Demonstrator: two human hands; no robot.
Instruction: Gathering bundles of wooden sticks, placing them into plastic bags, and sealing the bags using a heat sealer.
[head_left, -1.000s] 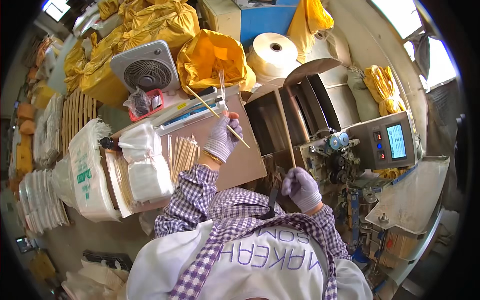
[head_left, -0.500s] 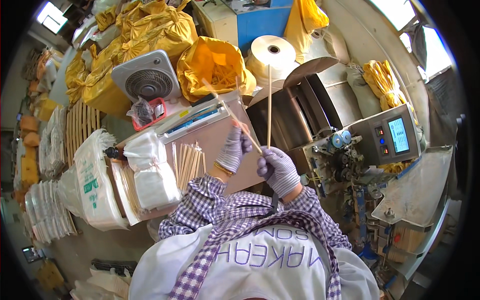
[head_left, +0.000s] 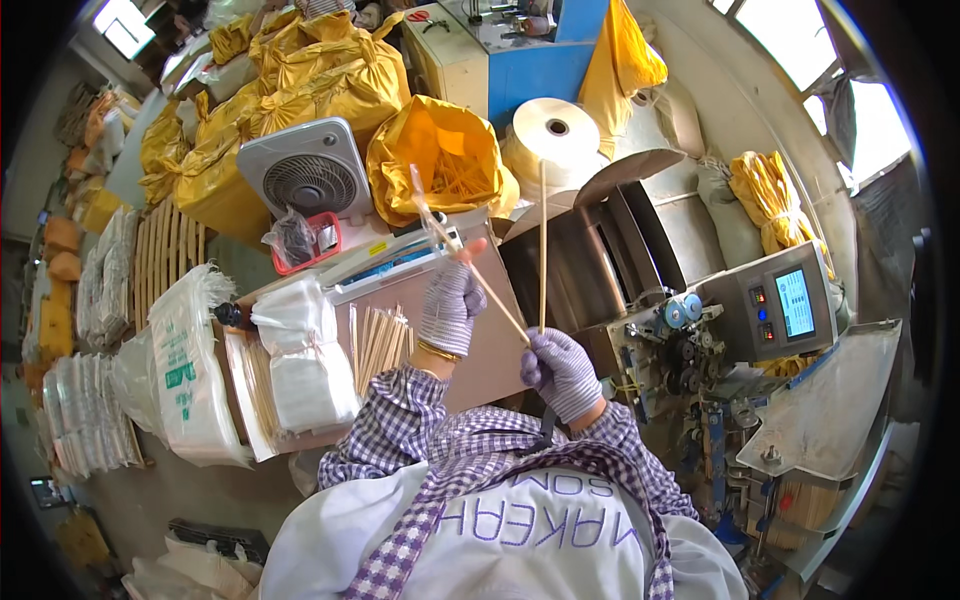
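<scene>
My right hand (head_left: 565,375), in a striped grey glove, is closed on the near ends of two thin wooden chopsticks. One chopstick (head_left: 543,240) points straight away from me. The other, a slanted chopstick (head_left: 497,300), runs up to the left, past the thumb of my left hand (head_left: 448,312). That hand is gloved too, with a bare thumb tip, and its fingers are curled closed at the slanted chopstick. A strip of clear plastic film (head_left: 424,205) hangs around that stick's far end. More chopsticks (head_left: 382,342) lie on the table by my left hand.
A bundle of white plastic sleeves (head_left: 305,350) lies left on the table (head_left: 480,345). Behind stand a grey fan (head_left: 308,170), a red basket (head_left: 325,240) and a yellow bag of sticks (head_left: 390,150). At right is a machine with a lit screen (head_left: 795,290).
My left hand has moved slightly away from my right, along the slanted chopstick. The plastic film at the far end shows more clearly. The whole view has shifted a little.
</scene>
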